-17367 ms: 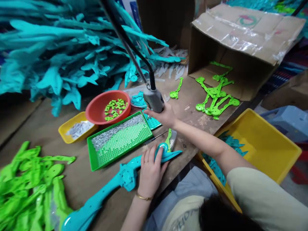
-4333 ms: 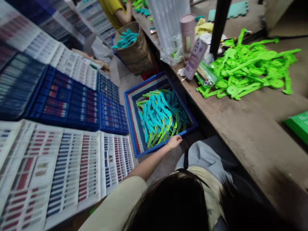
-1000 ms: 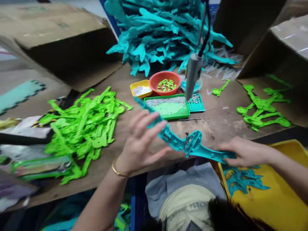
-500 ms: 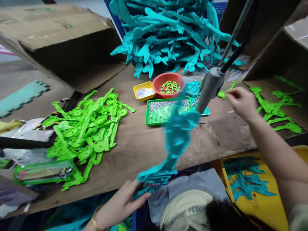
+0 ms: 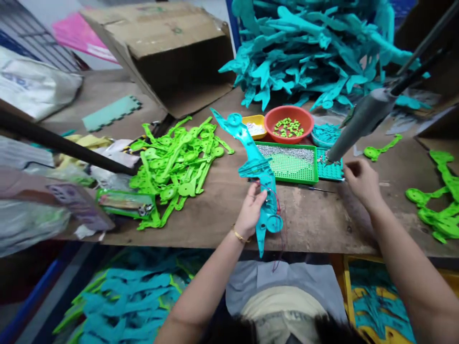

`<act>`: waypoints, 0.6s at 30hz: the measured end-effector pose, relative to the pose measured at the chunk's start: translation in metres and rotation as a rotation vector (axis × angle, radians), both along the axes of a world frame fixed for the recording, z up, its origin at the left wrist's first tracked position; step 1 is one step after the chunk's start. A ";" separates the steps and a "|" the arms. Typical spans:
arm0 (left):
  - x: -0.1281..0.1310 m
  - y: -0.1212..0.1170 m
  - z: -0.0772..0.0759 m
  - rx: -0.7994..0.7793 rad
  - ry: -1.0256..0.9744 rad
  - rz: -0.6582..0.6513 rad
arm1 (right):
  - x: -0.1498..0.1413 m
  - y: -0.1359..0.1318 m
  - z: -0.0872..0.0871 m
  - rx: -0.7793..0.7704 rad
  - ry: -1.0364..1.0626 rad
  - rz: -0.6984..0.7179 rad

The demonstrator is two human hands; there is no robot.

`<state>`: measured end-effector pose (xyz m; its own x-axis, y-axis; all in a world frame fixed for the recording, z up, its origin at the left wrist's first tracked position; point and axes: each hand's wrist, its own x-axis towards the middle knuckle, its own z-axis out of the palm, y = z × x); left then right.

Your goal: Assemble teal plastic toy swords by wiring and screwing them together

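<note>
My left hand (image 5: 251, 215) grips a teal bow-shaped plastic part (image 5: 263, 167) by its middle. The part stands nearly lengthwise over the bench, ribbed inner side showing, with a thin dark red string or wire (image 5: 280, 224) dangling from it. At the right, my right hand (image 5: 362, 184) has thumb and fingertips pinched together; whatever is between them is too small to make out. Those fingertips are beside a small teal tray (image 5: 335, 173) with little metal pieces. A grey power screwdriver (image 5: 362, 124) hangs just above that tray.
A green tray (image 5: 294, 174) of small metal pieces adjoins a red bowl (image 5: 304, 112) of green bits. Green plastic parts (image 5: 179, 162) are heaped left, teal ones (image 5: 304, 52) behind. A cardboard box (image 5: 150, 76) lies back left. A yellow bin (image 5: 349, 296) sits below the bench edge.
The view has swung left. My left hand has brought the teal part up over the bench and turned it. My right hand has moved from near the lone green piece to beside the teal tray.
</note>
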<state>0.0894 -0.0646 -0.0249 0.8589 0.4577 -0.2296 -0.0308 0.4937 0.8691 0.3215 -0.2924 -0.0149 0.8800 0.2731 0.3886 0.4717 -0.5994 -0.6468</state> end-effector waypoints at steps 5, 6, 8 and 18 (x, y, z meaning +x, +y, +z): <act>0.015 -0.019 0.001 -0.097 0.013 -0.049 | -0.090 0.013 0.011 0.404 0.315 0.269; 0.016 -0.023 0.002 -0.087 0.018 -0.066 | -0.106 0.021 0.013 0.366 0.315 0.370; 0.018 -0.028 0.001 0.015 0.013 -0.057 | -0.127 0.039 0.017 0.232 0.179 0.539; 0.034 -0.047 -0.005 0.231 -0.067 -0.004 | -0.135 0.065 0.010 -0.358 -0.328 0.512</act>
